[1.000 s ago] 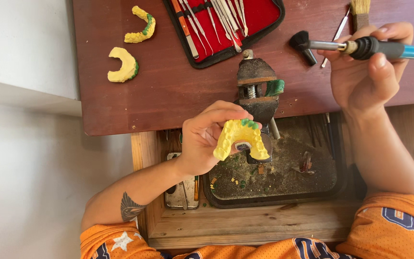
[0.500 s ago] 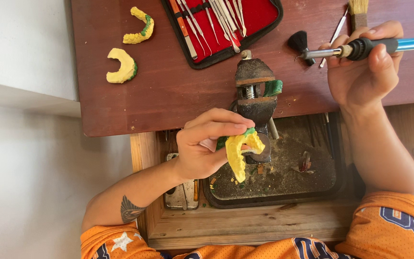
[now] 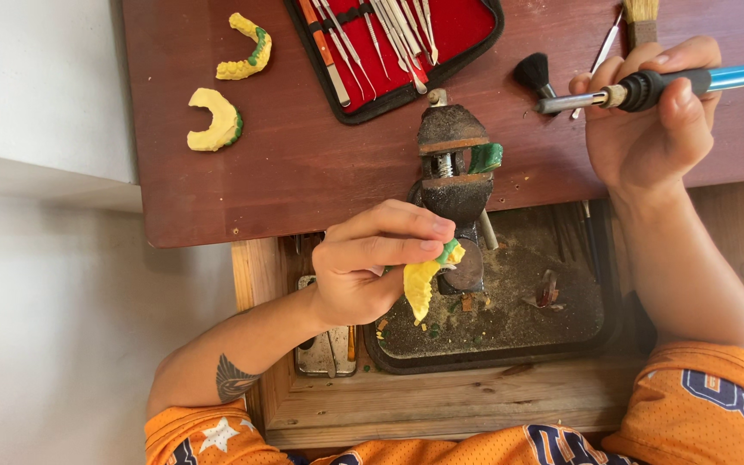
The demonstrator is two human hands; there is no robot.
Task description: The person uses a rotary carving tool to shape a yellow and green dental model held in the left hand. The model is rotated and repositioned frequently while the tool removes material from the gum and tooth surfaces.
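Note:
My left hand (image 3: pixel 372 263) pinches a yellow arch-shaped dental cast with green wax (image 3: pixel 424 280), held edge-on over a dark tray of debris (image 3: pixel 579 344) in an open drawer. My right hand (image 3: pixel 647 120) grips a blue-handled tool with a black collar and metal tip (image 3: pixel 647 86), raised over the brown tabletop and pointing left. A rusty small bench vise (image 3: pixel 451 164) sits clamped at the table edge between the two hands, with a green piece (image 3: pixel 486 158) beside its jaws.
Two more yellow casts (image 3: pixel 215 120) (image 3: pixel 247 49) lie at the table's left. A red-lined case of metal instruments (image 3: pixel 398 43) lies at the top. A black brush (image 3: pixel 534 73) and a wooden brush (image 3: pixel 641 19) rest near my right hand. The wooden drawer frame (image 3: pixel 441 405) is below.
My left hand has turned the cast from face-on to edge-on and drawn it slightly lower. My right hand with the tool has stayed almost still.

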